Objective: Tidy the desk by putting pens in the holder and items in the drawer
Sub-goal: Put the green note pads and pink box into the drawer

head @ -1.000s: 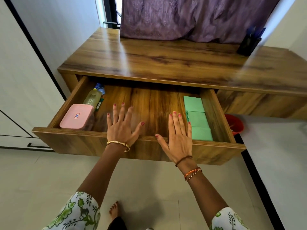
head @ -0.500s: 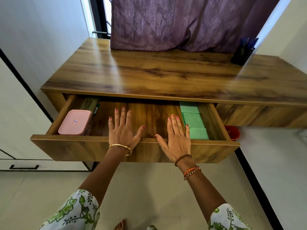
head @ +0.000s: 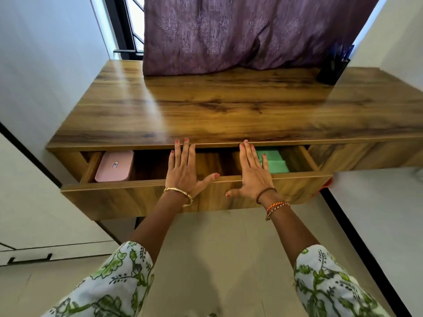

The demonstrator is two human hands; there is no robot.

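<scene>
The wooden drawer [head: 119,197] under the desk top [head: 229,106] stands only partly out. Inside it, a pink box [head: 114,167] lies at the left and green pads [head: 274,161] at the right; anything further back is hidden beneath the desk top. My left hand [head: 183,168] and my right hand [head: 253,171] press flat on the drawer's front edge, fingers straight and spread, fingertips near the desk's front lip. A dark pen holder [head: 332,68] with blue pens stands at the desk's back right corner.
A purple curtain [head: 240,33] hangs over the back of the desk. White walls close in on both sides, with a cabinet handle [head: 29,259] low at the left. Something red [head: 327,184] shows below the drawer's right end. Pale floor lies beneath.
The drawer has slid in under the desk top, pushed by both flat hands. The bottle at the back left and most of the green pads are now hidden.
</scene>
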